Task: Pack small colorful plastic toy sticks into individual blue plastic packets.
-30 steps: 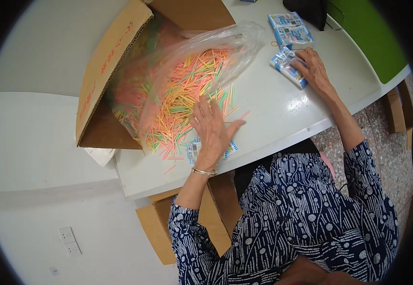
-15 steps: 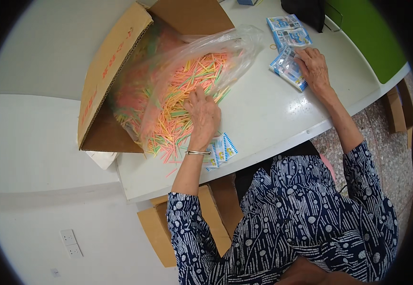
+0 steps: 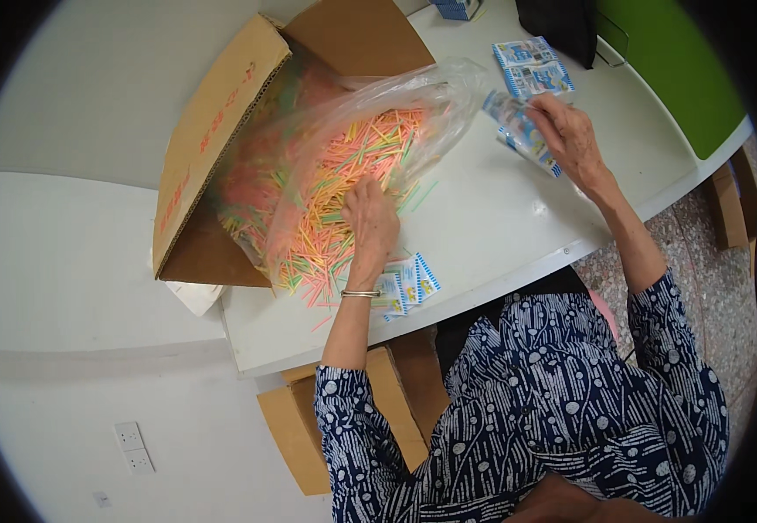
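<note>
Thin pink, yellow and green sticks [image 3: 330, 231] lie heaped in a clear plastic bag [image 3: 461, 83], spilling from its mouth onto the table. My left hand [image 3: 373, 225], fingers curled together, grips at the sticks on the right side of the heap; its fingertips are partly hidden. Pinched between the thumb and fingers of my right hand [image 3: 570, 144] is a small blue-and-white packet [image 3: 511, 113], lifted at one edge and slightly blurred. Beneath it shows another packet [image 3: 553, 166]. By my left wrist, several similar packets [image 3: 413, 281] lie overlapped near the table's front edge.
A cardboard box [image 3: 221, 144] on its side surrounds the bag. More blue-and-white packets [image 3: 535, 68] lie beyond my right hand, near a black bag [image 3: 561, 26]. Loose sticks rest on the white table [image 3: 483, 231]. Open cardboard [image 3: 295, 436] stands below the front edge.
My right hand has raised a packet off the table and tilted it. My left hand has stayed at the heap, its fingers drawn closer together.
</note>
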